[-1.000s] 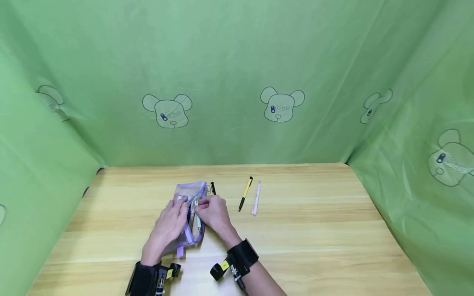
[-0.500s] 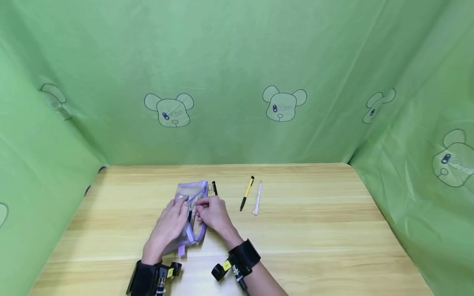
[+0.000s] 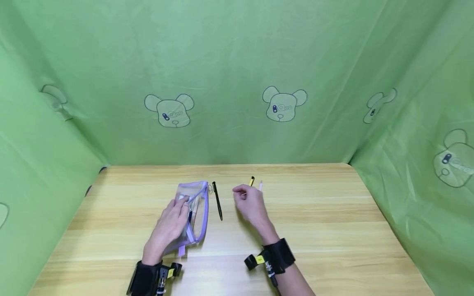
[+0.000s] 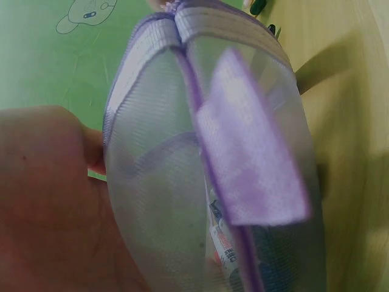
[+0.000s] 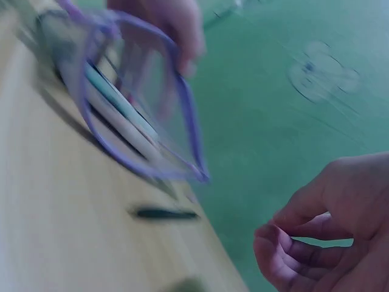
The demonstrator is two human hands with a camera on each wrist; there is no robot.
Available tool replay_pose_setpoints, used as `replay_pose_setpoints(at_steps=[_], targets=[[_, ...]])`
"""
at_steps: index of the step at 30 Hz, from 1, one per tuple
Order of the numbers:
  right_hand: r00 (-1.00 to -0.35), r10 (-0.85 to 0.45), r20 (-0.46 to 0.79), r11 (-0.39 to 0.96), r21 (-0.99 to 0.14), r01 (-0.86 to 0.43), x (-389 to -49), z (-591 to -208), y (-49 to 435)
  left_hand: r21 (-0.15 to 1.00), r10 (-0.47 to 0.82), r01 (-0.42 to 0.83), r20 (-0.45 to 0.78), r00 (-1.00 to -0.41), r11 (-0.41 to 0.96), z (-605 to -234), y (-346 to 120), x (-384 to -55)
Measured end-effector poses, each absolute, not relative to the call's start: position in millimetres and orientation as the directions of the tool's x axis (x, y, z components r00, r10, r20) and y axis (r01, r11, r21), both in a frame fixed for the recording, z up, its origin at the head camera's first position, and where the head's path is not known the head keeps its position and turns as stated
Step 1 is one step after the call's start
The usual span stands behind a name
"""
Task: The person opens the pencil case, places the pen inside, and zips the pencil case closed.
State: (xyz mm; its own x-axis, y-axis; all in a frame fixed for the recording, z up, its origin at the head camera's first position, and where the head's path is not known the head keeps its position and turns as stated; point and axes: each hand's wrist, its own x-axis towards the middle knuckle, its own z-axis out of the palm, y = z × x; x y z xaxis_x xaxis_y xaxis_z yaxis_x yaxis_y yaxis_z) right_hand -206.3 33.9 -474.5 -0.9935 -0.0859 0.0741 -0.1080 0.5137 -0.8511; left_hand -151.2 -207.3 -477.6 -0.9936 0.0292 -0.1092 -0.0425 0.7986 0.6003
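A mesh pencil case (image 3: 205,218) with purple trim lies on its side on the wooden table, its zip opening facing right. Over its top my left hand (image 3: 170,222) holds the case, fingers at the edge of the opening. Several pens lie inside, among them a mint-green pen (image 5: 115,97) in the right wrist view. My right hand (image 3: 253,207) hovers to the right, thumb and fingertips together, nothing visible between them. It partly hides a yellow pen (image 3: 252,181) and a pale pink pen (image 3: 260,186). Between hand and case lies a black pen (image 3: 217,201).
The wooden table (image 3: 333,230) ends at a green curtain (image 3: 229,139) printed with bear heads, which encloses the back and both sides. A purple fabric tab (image 3: 182,250) sticks out from the near end of the case.
My right hand has left the case opening and moved right, over the loose pens. The mint-green pen it held there now lies inside the case. My left hand has stayed put.
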Motion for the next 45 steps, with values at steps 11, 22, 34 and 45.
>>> replay_pose_setpoints(at_steps=[11,22,34,45], targets=[[-0.981,0.11,0.161,0.597,-0.8,-0.065,-220.8,-471.1,92.0,0.607,0.028,-0.042,-0.105,-0.994,0.794,-479.0,-209.6,-148.7],[-0.985,0.125,0.12,0.72,-0.694,0.007,-229.5,-497.3,100.8,0.597,0.028,-0.046,-0.114,-0.993,0.801,-480.5,-208.1,-149.4],[-0.984,0.161,0.075,0.817,-0.57,0.091,-234.1,-511.5,86.4,0.601,0.029,-0.039,-0.102,-0.994,0.798,-479.9,-205.3,-148.7],[-0.983,0.164,0.08,0.792,-0.604,0.083,-233.6,-507.6,88.7,0.6,0.024,-0.045,-0.106,-0.994,0.799,-477.7,-205.6,-150.7]])
